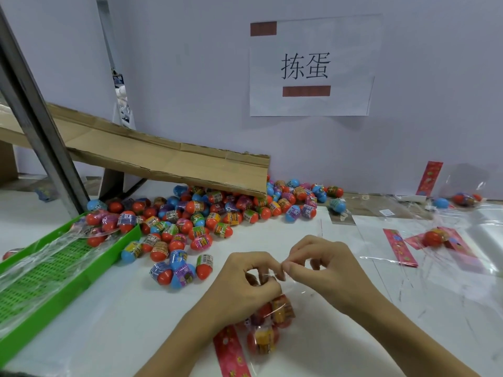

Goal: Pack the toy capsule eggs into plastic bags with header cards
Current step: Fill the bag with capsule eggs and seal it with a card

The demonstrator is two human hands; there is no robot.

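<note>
Pinched fingertips (283, 268) meet at lower centre of the frame: the left hand (245, 281) and the right hand (326, 265) each nip the top edge of a clear plastic bag (296, 297), thumbs pressed to forefingers, other fingers curled. Below the hands the bag hangs onto the white table (136, 308), holding several capsule eggs (268, 330), red and yellow, with a red header card (231, 352) at its lower left. Left of the hands, three loose eggs (177, 273) sit close together. Beyond them a big pile of capsule eggs (212, 213) spreads under the low end of a cardboard chute (168, 159), spilling into a green slotted tray (54, 270) at lower left. At right, more header cards (400, 251) and empty clear bags (449, 240) lie flat. A paper sign (310, 66) hangs on the wall, upper centre.
</note>
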